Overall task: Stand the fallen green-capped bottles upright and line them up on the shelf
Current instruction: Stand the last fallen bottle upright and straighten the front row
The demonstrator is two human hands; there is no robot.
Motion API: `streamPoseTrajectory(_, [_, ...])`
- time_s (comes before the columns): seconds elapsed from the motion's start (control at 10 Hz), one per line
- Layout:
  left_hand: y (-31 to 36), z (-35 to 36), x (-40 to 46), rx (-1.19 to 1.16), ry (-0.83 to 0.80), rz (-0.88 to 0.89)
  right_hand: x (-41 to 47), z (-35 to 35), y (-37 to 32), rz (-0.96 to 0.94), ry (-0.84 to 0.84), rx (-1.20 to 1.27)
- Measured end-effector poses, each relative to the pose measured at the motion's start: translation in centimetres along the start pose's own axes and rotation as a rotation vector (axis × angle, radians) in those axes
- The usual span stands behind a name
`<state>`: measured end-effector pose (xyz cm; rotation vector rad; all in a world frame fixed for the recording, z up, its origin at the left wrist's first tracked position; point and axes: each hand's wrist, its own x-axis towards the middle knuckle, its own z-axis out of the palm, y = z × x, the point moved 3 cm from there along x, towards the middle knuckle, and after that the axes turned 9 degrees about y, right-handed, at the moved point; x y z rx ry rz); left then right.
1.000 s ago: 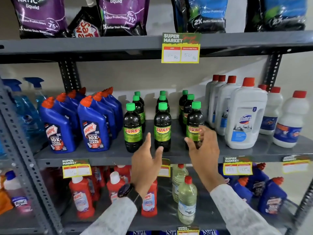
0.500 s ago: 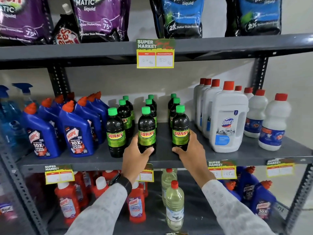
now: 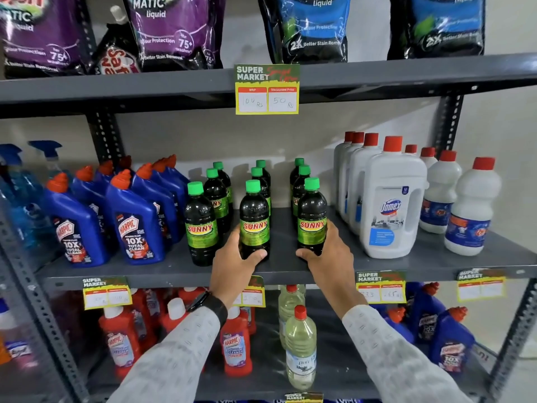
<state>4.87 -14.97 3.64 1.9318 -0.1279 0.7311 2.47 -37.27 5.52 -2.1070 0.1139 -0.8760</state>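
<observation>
Two pale patterned sleeves (image 3: pixel 180 353) reach up from below, the left wrist wearing a dark watch (image 3: pixel 207 305). The left hand (image 3: pixel 232 266) has its fingers (image 3: pixel 257 254) wrapped around the base of the middle front green-capped bottle (image 3: pixel 254 219); the right hand (image 3: pixel 328 257) is closed the same way on the right front bottle (image 3: pixel 311 216). Both stand upright near the front edge of the grey shelf (image 3: pixel 174 269) (labels facing out). A third front bottle (image 3: pixel 200 225) stands just left, untouched. Behind each, two more upright bottles form three rows. Blue cleaner bottles (image 3: pixel 136 222) flank the left, white red-capped jugs (image 3: pixel 392 199) the right.
</observation>
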Motion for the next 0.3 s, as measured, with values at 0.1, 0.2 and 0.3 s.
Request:
streamPoseTrajectory(0.1, [0.2,-0.1,-0.2,0.028,0.003,-0.011,0.0,-0.2,-0.2,0.01,-0.012,-0.007])
streamPoseTrajectory(0.2, [0.4,-0.3,-0.2,0.06,0.004,0.018,-0.1,0.0,-0.2,-0.011,-0.02,-0.017])
streamPoseTrajectory(0.3, [1.8,-0.7,-0.9,0.101,0.055,0.058,-0.1,-0.5,-0.4,-0.016,-0.053,-0.016])
